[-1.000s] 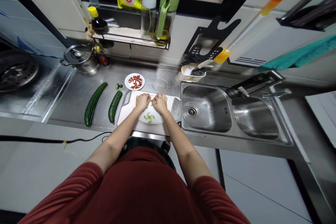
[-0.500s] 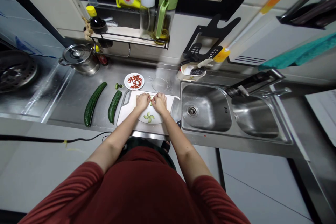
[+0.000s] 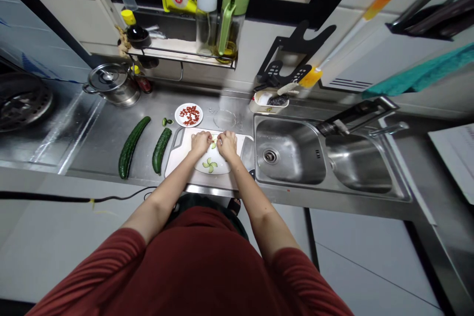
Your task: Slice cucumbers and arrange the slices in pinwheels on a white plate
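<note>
A white plate (image 3: 218, 166) lies on the white cutting board (image 3: 177, 160). Green cucumber slices (image 3: 210, 165) form a pinwheel on its near part, and more slices (image 3: 214, 143) lie between my hands. My left hand (image 3: 201, 142) is over the plate's left side with its fingers drawn together; whatever they grip is too small to make out. Over the right side, my right hand (image 3: 226, 143) has curled fingers, their tips close to the slices, and its contents are hidden. A small plate of red pieces (image 3: 189, 115) sits behind the board. The knife blade (image 3: 248, 153) lies at the board's right edge.
Two whole cucumbers, a long one (image 3: 134, 147) and a shorter one (image 3: 162, 150), lie left of the board beside small cucumber ends (image 3: 167, 121). A double sink (image 3: 291, 152) is at the right. A steel pot (image 3: 114, 85) stands at the back left, below a bottle shelf (image 3: 181, 50).
My right hand has shifted slightly right, away from my left hand, so more of the slices between them shows. My left hand has hardly moved.
</note>
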{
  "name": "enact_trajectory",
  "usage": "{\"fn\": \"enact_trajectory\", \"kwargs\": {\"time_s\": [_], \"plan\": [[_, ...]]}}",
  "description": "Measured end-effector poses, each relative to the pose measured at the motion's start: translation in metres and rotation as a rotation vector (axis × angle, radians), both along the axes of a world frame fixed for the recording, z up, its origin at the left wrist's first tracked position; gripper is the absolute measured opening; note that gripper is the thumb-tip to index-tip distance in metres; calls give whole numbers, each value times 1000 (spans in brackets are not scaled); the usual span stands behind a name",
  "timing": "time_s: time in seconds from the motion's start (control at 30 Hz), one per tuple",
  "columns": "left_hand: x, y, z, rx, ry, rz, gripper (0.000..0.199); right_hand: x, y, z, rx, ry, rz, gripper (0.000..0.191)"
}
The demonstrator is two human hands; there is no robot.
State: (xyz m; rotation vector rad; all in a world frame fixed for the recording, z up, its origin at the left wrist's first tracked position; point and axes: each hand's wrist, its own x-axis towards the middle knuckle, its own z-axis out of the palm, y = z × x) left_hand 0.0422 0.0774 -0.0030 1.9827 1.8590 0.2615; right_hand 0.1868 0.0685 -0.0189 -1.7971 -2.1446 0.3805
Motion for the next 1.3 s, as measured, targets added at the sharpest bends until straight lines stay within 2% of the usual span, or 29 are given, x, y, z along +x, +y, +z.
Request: {"fn": "enact_trajectory", "kwargs": {"time_s": [0.53,0.7,0.87,1.07,1.3], "plan": [[-1,1,-3,26,-3,-2,15,1,-1,1,-23,-37,5,17],[0,0,2,-14,-1,21,16,1,-3,6,-41,-51,10,19],[-3,-3,9,10,-65,29,17,4,-6,12,14,-8,-7,19],[-8,-4,11,54,-125,76,16,4,-19,22,77,76,-28,22],[-12,0,11,87,-163,105,17,3,-47,26,106,230,-75,21]]}}
